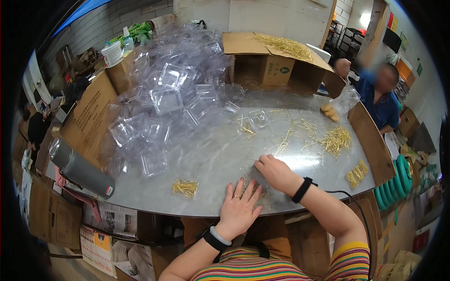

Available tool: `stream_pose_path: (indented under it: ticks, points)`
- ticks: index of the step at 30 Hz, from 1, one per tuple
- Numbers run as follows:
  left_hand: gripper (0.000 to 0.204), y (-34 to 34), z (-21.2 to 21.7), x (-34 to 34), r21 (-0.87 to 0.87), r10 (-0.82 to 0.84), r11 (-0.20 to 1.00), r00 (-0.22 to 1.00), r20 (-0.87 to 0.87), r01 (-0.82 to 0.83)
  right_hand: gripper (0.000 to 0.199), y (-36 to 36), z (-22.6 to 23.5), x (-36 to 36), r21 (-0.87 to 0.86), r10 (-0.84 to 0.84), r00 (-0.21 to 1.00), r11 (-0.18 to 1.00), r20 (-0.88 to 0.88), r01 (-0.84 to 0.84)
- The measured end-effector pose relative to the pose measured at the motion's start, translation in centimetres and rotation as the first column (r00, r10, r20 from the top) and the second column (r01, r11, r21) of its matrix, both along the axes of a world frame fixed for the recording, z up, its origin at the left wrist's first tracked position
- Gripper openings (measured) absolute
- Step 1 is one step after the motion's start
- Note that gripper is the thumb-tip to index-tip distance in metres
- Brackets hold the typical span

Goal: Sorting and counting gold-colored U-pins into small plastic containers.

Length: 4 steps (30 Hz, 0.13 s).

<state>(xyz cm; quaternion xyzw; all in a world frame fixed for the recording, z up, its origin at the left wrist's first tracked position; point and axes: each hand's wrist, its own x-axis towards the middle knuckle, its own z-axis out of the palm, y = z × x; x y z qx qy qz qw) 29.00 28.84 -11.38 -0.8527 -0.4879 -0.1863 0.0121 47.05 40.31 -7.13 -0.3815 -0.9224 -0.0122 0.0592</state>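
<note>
My left hand (238, 206) lies at the table's near edge with its fingers spread over a small batch of thin gold-coloured metal pins, mostly covered by the fingers. Just beyond and to the right, my right hand (277, 173) is curled down toward the table. Its fingertips are bent under, so what they hold cannot be made out. A small clear box of gold pins (185, 188) sits left of my left hand. Right of my hands are a loose heap of gold pins (336, 140) and some filled packs of pins (357, 174). More pins (283, 143) are scattered beyond my right hand.
Clear plastic boxes (171, 100) are piled high on the left of the metal table (206, 161). A grey flask (77, 166) leans at the left edge. A cardboard box (276, 70) at the back bears more pins. Another person (379, 93) sits at the far right.
</note>
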Motion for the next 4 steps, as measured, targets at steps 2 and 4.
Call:
stream_pose_path:
  ticks: [2,4]
  points:
    - [0.062,-0.1,-0.1,0.1,-0.013,0.027,1.000,0.999,0.027,-0.027,0.031,-2.1,0.2,0.3,-0.057,0.022,0.999,0.998,-0.044,-0.025]
    - [0.064,0.0,-0.2,0.2,-0.025,0.043,0.999,0.998,0.051,-0.042,0.034,-2.8,-0.6,1.4,-0.189,0.053,0.977,0.978,-0.205,-0.093]
